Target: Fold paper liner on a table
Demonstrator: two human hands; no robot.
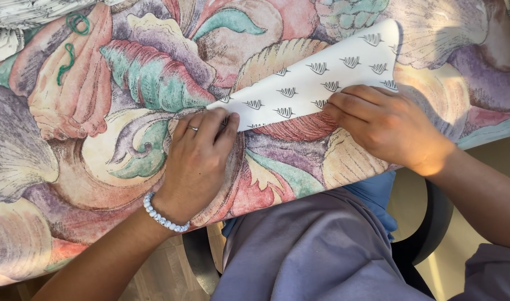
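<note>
A folded sheet of white paper (316, 78) with small grey leaf-like marks lies on a table covered by a cloth (98, 145) printed with large shells in pink, green and purple. My left hand (196, 161), with a ring and a bead bracelet, presses its fingertips flat on the paper's left corner. My right hand (386, 125) lies on the paper's lower right edge, fingers pushing down along the fold. Neither hand grips the paper; both rest on top of it.
A loop of green yarn (73, 42) lies on the cloth at the upper left. The table's near edge runs diagonally above my lap, which is in grey cloth (316, 251). A black chair (428, 223) and a wood floor show below.
</note>
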